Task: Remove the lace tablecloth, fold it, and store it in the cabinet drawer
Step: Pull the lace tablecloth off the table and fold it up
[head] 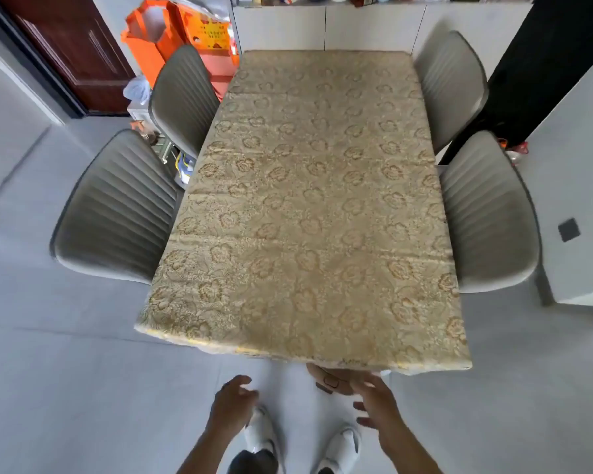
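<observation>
A beige lace tablecloth [308, 206] with a golden flower pattern lies flat over the whole dining table, its edges hanging a little over the sides. My left hand [231, 403] is held below the near edge, fingers apart, holding nothing. My right hand [377, 401] hovers just under the near edge to the right, fingers spread and apart from the cloth. A white cabinet [326, 27] stands against the wall behind the far end of the table; I cannot make out a drawer on it.
Two grey chairs stand on the left [117, 210] [182, 97] and two on the right [490, 213] [452, 87], pushed in. Orange bags [182, 32] sit at the back left by a dark door [72, 49]. My white shoes [264, 436] are on the grey tiled floor.
</observation>
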